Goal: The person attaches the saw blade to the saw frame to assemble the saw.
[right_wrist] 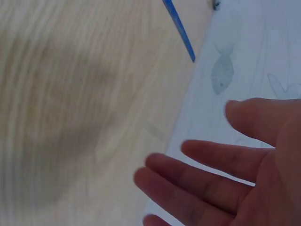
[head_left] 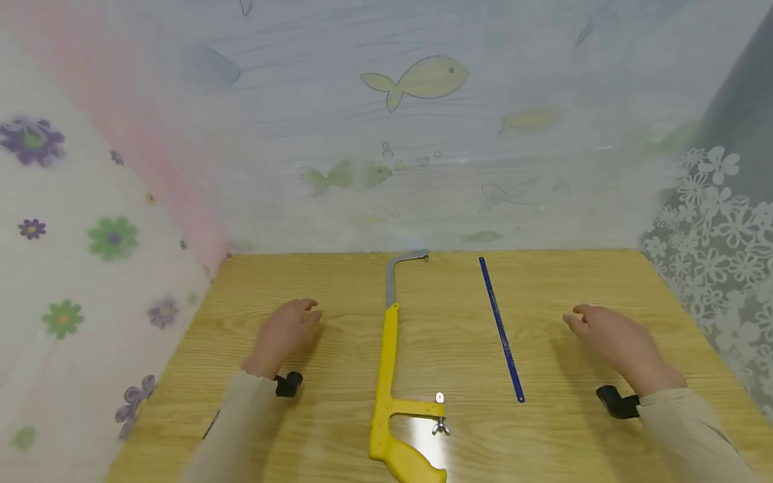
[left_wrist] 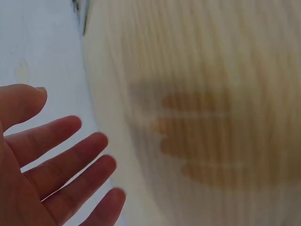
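Yellow-and-grey hacksaw frame [head_left: 386, 362], blue blade [head_left: 502, 329], wood-grained tabletop [head_left: 338, 376].

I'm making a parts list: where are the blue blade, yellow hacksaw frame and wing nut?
Blue blade [head_left: 501, 329], head view: middle of its strip.
Yellow hacksaw frame [head_left: 387, 355], head view: its long yellow bar.
Wing nut [head_left: 441, 426], head view: its centre.

One left hand [head_left: 284, 335] and one right hand [head_left: 619, 341] make two, with two sleeves [head_left: 232, 416], two black mounts [head_left: 290, 384], one table [head_left: 443, 322], one saw [head_left: 384, 362], one wing nut [head_left: 441, 427] and one blade [head_left: 501, 329]. Of drawn fish [head_left: 435, 77], two are large and at least three are smaller or fainter, beside five clustered bubbles [head_left: 399, 165], other shapes being too blurred to count. Four larger purple flowers [head_left: 31, 141] and two larger, clearer green flowers [head_left: 63, 318] show, while the white flowers [head_left: 721, 164] overlap too much for an exact number.
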Demonstrator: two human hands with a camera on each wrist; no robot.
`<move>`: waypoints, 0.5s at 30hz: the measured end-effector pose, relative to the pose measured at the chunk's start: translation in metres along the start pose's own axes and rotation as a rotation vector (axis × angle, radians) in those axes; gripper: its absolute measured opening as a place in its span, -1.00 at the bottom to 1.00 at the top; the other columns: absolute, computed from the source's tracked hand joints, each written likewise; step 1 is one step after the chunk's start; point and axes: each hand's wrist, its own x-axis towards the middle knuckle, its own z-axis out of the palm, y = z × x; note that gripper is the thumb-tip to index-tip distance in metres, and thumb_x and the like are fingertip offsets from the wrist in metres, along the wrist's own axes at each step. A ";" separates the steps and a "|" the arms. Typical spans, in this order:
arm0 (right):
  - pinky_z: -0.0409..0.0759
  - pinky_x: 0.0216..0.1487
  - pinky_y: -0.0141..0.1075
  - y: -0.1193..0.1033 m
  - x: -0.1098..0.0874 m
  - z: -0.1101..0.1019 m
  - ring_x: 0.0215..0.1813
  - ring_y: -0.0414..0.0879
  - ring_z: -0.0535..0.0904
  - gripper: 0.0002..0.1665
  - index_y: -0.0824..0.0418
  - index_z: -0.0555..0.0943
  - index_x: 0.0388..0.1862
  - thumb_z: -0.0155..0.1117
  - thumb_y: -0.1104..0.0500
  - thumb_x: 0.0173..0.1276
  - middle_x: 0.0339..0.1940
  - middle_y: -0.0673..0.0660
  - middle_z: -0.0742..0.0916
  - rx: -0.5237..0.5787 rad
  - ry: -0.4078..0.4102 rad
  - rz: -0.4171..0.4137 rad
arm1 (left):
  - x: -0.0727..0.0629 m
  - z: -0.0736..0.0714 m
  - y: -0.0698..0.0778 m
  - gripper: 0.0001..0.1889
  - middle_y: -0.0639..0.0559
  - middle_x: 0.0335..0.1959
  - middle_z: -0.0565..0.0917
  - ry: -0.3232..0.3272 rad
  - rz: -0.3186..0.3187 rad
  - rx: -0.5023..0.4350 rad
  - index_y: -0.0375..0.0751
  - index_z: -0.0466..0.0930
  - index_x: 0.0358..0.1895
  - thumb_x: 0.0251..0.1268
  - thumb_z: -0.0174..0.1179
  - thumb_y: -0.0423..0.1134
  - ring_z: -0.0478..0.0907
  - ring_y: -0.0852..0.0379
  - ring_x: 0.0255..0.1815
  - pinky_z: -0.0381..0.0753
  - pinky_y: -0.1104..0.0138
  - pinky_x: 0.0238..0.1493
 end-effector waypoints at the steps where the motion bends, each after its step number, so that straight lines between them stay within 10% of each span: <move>1: 0.42 -0.28 0.06 -0.001 0.000 0.004 -0.20 0.22 0.53 -0.11 0.44 0.40 0.09 -0.32 -0.34 0.32 -0.10 0.40 0.57 0.011 -0.020 0.001 | -0.002 0.004 0.002 -0.58 -0.07 -0.03 0.53 -0.005 -0.008 -0.025 -0.14 0.46 0.09 0.31 -0.07 0.04 0.49 -0.02 -0.10 0.44 0.08 -0.15; 8: 0.44 -0.30 -0.01 -0.012 0.003 0.036 -0.21 0.17 0.54 -0.38 0.37 0.47 0.01 -0.14 -0.16 0.37 -0.16 0.31 0.61 0.151 -0.005 0.014 | -0.019 0.036 0.028 -0.78 0.21 -0.33 0.56 0.015 0.036 -0.119 0.01 0.58 -0.17 0.27 0.02 -0.03 0.44 0.27 -0.39 0.44 0.29 -0.31; 15: 0.34 -0.07 0.13 -0.036 0.005 0.062 0.03 0.33 0.40 -0.22 0.49 0.31 0.18 -0.20 -0.20 0.38 0.03 0.43 0.51 0.312 -0.011 0.028 | -0.033 0.059 0.056 -0.80 0.22 -0.33 0.54 0.044 0.042 -0.260 0.01 0.58 -0.18 0.28 0.03 -0.05 0.41 0.25 -0.35 0.41 0.29 -0.28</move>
